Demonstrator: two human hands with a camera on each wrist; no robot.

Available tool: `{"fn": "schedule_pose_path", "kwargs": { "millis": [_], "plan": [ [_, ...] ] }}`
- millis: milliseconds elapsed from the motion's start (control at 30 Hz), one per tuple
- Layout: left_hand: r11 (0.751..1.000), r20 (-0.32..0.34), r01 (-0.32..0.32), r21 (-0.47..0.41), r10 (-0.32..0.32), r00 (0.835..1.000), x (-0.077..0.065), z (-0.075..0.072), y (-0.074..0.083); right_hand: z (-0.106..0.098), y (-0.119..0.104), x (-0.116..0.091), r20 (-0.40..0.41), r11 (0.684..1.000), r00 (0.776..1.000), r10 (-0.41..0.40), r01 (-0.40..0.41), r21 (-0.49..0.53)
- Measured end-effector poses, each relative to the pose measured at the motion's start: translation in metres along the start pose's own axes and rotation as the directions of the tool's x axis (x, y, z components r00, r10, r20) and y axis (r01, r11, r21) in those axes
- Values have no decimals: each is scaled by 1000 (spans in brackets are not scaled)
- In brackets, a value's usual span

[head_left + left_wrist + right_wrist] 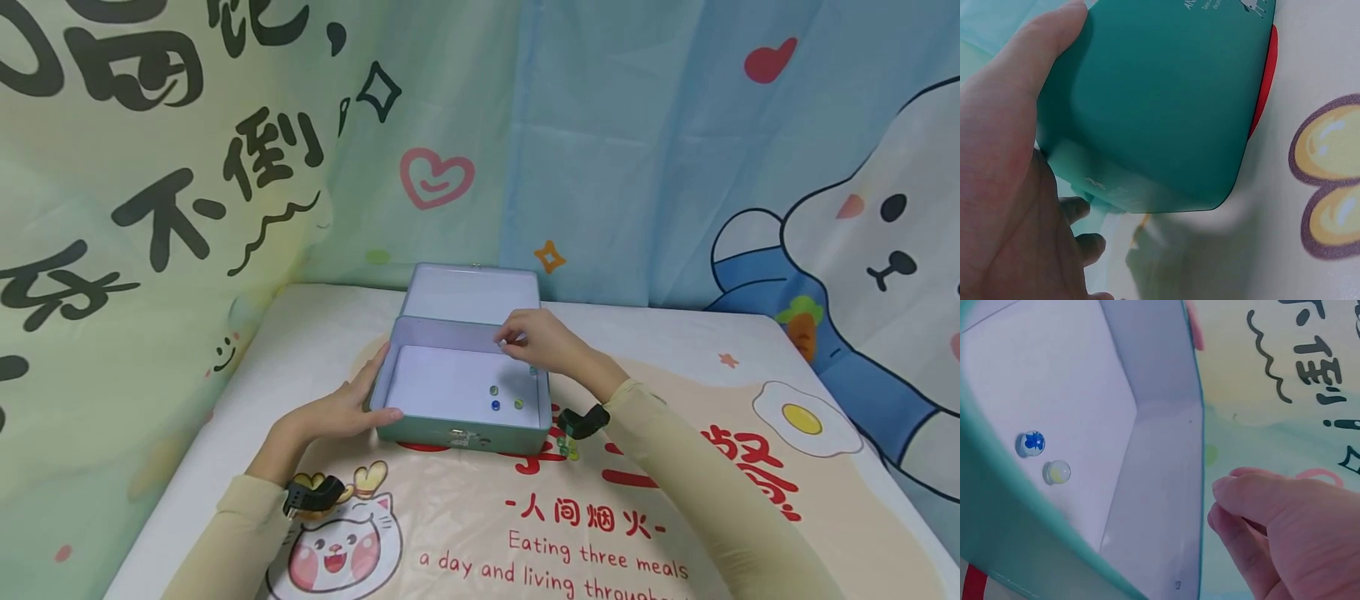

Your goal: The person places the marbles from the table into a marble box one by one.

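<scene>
A green tin box (465, 433) with a pale lining stands with its hinged lid (472, 292) raised at the back. My left hand (348, 404) grips its left side, thumb at the front corner, other fingers along the side wall. In the left wrist view that thumb (1054, 31) lies at the box's edge. Over the box's far right part, my right hand (543, 340) pinches a small pale marble (503, 342) between thumb and fingertips; the fingers mostly hide it. Several glass marbles lie inside, among them a blue one (1034, 443) and a yellowish one (1059, 472).
More yellow-green marbles (572, 451) sit on the printed tablecloth (585, 550), just outside the box's front right corner. A patterned curtain (600, 167) hangs right behind the table. Each wrist wears a black strap (315, 496).
</scene>
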State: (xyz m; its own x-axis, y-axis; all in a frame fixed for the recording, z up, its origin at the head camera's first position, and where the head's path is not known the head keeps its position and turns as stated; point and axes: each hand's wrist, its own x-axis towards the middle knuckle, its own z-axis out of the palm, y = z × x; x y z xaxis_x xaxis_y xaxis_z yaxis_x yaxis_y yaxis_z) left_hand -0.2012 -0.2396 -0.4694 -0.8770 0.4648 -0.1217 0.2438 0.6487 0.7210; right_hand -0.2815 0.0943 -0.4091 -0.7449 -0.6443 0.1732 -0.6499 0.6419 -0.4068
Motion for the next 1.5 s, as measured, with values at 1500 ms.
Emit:
{"fn": "schedule_pose_path", "kwargs": {
  "millis": [1500],
  "plan": [
    [1000,4,17,6,-17,1000,0,0,-1,51,13,28,257,985,966,10,35,-170]
  ]
}}
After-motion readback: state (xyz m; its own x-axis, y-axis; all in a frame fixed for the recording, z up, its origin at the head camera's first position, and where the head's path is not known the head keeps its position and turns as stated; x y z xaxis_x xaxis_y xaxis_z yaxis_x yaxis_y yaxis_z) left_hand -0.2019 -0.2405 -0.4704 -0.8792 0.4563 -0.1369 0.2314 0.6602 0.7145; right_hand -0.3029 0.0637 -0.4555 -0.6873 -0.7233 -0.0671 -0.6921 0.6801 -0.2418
